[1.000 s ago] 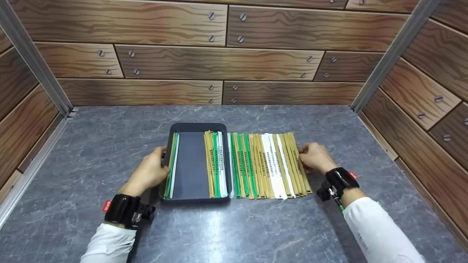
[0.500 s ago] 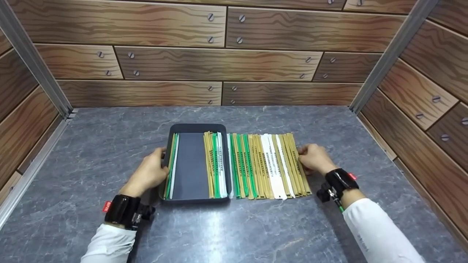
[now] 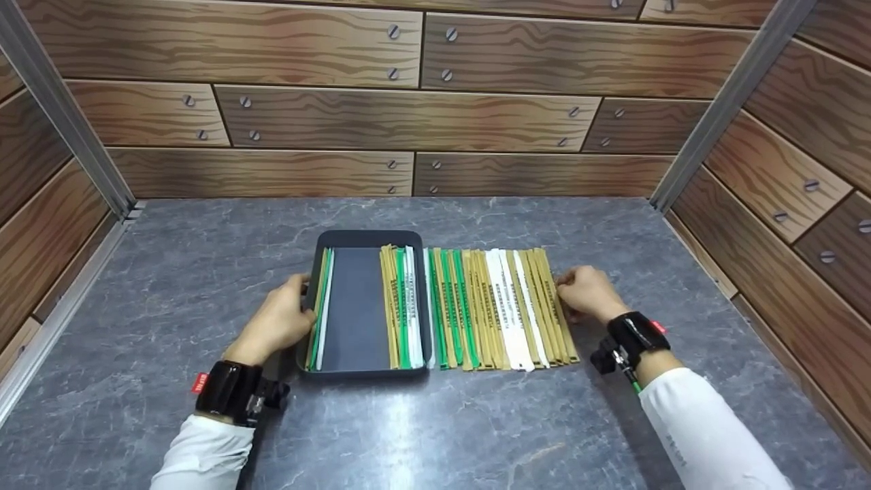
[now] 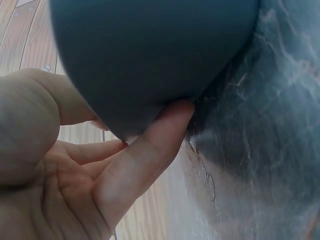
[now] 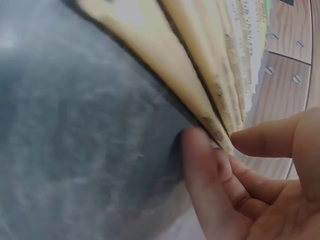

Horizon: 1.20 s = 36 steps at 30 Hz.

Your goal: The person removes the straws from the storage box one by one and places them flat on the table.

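A dark grey rectangular tray (image 3: 369,238) lies on the table, with slim wrapped sticks along its left and right inner sides. My left hand (image 3: 275,320) grips its left wall; in the left wrist view the fingers press against the tray's smooth outer side (image 4: 150,55). Right of the tray, a row of long thin wrapped sticks (image 3: 486,309) in gold, green and white, printed with small text, lies side by side. At the row's right end, my right hand (image 3: 590,292) pinches the edge of the outermost gold wrapped stick (image 5: 165,65) between thumb and finger.
The grey marbled table (image 3: 435,435) is bounded by a wood-patterned back wall (image 3: 415,116) and side walls. Metal corner posts (image 3: 735,109) stand at the back. Each wrist carries a black strap (image 3: 636,333) with a small camera.
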Tool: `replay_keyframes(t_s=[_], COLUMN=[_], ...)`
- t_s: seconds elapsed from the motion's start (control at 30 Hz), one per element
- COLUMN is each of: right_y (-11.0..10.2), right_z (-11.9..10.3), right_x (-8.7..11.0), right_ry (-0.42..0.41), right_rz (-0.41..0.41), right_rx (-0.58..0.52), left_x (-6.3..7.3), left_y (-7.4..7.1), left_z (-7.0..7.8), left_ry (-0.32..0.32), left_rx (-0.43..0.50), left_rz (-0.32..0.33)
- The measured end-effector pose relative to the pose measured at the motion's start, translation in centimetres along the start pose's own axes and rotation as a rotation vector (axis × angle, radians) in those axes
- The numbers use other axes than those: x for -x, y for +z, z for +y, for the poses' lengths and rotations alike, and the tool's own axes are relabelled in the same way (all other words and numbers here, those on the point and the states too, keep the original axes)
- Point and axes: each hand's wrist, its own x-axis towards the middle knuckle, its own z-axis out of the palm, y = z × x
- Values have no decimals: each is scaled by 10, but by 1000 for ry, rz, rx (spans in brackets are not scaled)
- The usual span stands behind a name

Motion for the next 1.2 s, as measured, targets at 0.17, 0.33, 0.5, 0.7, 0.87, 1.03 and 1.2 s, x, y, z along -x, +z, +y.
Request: replay_keyframes(t_s=[0.17, 0.33, 0.5, 0.7, 0.87, 1.03, 1.2], right_y=[-9, 1, 28, 74, 114, 149, 174], right_z=[-31, -86, -147, -208, -242, -264, -278], right_x=[1, -1, 2, 7, 5, 4, 4], right_ry=[-89, -185, -292, -389, -446, -425, -373], right_rz=[94, 94, 31, -72, -192, -329, -400], right_rx=[50, -42, -87, -64, -25, 11, 94], left_x=[0, 1, 2, 1, 1, 0, 0], left_y=[0, -1, -1, 1, 2, 2, 0], left_z=[0, 1, 2, -1, -2, -2, -2], left_ry=[-2, -6, -2, 0, -11, -17, -5], left_rx=[3, 4, 15, 45, 66, 72, 60], left_rz=[1, 5, 21, 20, 18, 17, 29])
